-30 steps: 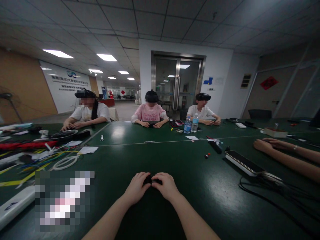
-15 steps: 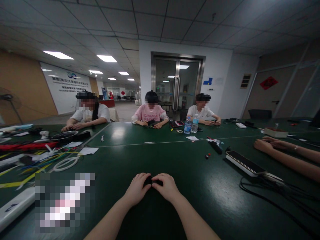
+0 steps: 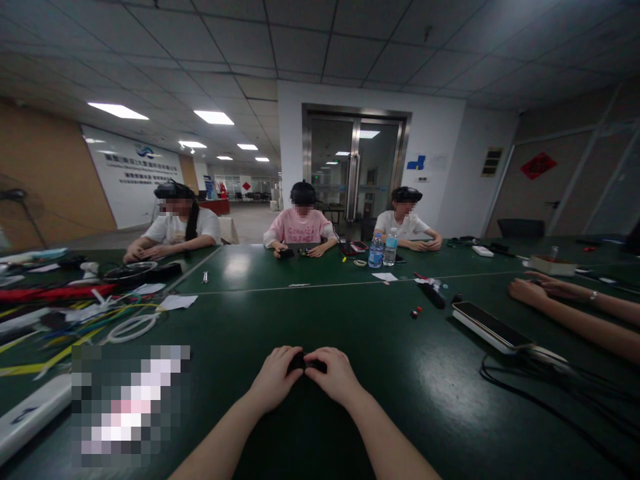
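Note:
Both my hands meet low in the middle of the view, just above or on the dark green table (image 3: 240,320). Between thumb and fingers, my left hand (image 3: 273,379) grips a small black object (image 3: 297,362). My right hand (image 3: 339,377) is closed on a black part (image 3: 319,365) right beside it. The fingertips of the two hands nearly touch. Whether the black parts are one object or two I cannot tell, since my fingers cover most of them.
Left lie tangled cables (image 3: 133,328), a white power strip (image 3: 35,413) and a blurred-out item (image 3: 133,403). Right are a phone (image 3: 493,325) on a white box, black cords (image 3: 545,393) and a co-worker's arms (image 3: 575,307). Opposite, several people sit behind water bottles (image 3: 376,251).
My hands keep nearly the same place and grip. Across the table, the person in pink has moved a black item slightly left and down.

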`<state>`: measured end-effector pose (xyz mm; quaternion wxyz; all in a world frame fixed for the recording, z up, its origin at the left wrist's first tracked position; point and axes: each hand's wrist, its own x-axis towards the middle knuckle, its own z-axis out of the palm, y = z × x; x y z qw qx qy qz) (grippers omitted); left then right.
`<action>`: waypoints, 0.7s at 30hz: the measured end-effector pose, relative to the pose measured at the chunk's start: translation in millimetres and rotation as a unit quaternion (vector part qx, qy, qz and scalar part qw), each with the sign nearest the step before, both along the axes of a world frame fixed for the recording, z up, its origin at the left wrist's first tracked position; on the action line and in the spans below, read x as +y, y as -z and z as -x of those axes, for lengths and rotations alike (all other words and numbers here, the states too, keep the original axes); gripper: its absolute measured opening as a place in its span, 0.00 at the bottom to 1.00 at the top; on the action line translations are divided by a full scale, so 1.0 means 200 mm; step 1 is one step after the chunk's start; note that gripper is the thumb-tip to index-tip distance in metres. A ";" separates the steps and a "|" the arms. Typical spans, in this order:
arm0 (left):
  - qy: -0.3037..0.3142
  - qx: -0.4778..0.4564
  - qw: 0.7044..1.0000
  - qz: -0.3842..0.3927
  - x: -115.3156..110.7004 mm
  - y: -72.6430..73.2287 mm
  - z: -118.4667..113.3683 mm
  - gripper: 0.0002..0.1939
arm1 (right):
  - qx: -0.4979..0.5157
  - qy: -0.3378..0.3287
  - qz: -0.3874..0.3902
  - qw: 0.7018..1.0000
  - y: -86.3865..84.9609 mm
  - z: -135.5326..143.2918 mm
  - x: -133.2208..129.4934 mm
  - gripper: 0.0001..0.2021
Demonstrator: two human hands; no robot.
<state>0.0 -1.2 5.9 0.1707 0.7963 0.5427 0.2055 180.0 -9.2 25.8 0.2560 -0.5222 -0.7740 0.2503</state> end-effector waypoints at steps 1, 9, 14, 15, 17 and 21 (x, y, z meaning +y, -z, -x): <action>0.000 -0.001 1.000 0.001 0.00 0.00 0.00 0.22 | 0.001 0.001 0.003 1.000 0.00 0.00 0.00 0.13; -0.002 0.002 1.000 0.003 -0.01 -0.02 0.00 0.22 | 0.006 0.001 0.009 1.000 0.00 -0.01 -0.01 0.13; -0.002 -0.005 1.000 0.014 -0.01 -0.02 0.00 0.22 | 0.017 0.008 0.019 1.000 -0.01 -0.01 -0.01 0.13; -0.003 -0.005 1.000 0.015 -0.01 -0.01 0.00 0.22 | 0.019 0.010 0.019 1.000 -0.01 -0.01 -0.01 0.13; -0.004 -0.005 1.000 0.017 -0.01 -0.02 0.00 0.22 | 0.021 0.012 0.015 1.000 -0.01 -0.01 -0.01 0.14; -0.005 -0.002 1.000 0.019 -0.02 -0.02 -0.01 0.23 | 0.019 0.010 0.005 1.000 0.01 0.00 0.00 0.14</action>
